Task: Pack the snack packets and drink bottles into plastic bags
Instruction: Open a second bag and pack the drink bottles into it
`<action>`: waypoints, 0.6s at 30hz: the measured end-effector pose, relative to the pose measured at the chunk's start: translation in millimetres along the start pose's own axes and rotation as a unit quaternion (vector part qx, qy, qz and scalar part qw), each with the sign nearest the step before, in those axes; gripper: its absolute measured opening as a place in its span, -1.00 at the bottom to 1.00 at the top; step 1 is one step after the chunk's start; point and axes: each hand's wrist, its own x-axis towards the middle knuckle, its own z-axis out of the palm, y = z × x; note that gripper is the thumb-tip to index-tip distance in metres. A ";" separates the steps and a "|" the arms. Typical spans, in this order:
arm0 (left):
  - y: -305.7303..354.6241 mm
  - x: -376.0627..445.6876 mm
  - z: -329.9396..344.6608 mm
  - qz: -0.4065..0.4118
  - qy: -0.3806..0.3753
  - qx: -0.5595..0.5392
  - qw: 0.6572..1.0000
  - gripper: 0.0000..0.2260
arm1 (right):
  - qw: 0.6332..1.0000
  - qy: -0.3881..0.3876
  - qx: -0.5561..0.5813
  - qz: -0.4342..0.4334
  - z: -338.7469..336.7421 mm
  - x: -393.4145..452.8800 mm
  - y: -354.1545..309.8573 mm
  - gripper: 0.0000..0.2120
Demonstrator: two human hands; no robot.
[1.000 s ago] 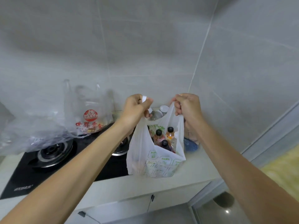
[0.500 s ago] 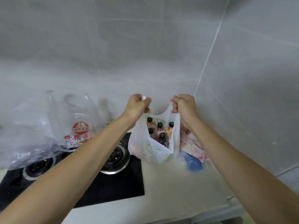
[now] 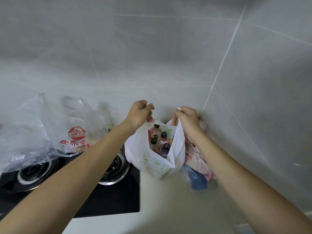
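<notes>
A white plastic bag (image 3: 148,163) with green print stands on the pale counter near the wall corner, its mouth held wide. Several drink bottles (image 3: 159,141) with black caps stand upright inside. My left hand (image 3: 139,114) grips the bag's left handle. My right hand (image 3: 186,119) grips the right handle. A clear plastic bag (image 3: 74,139) with red print sits to the left over the stove; its contents are hard to make out.
A black two-burner gas stove (image 3: 109,196) fills the left of the counter (image 3: 168,208). More clear plastic (image 3: 20,141) lies over the left burner. A pink cloth (image 3: 199,159) and something blue in a wrapper (image 3: 196,179) lie right of the white bag. Grey tiled walls meet behind.
The white bag, held by both handles, has moved from the counter's front edge back towards the wall corner. My view has tilted down onto the counter.
</notes>
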 end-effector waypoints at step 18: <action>-19.1 -15.5 1.0 0.012 0.083 0.133 0.988 -0.75 | 0.997 -0.004 -0.079 -0.013 -18.6 -3.2 6.4 -0.67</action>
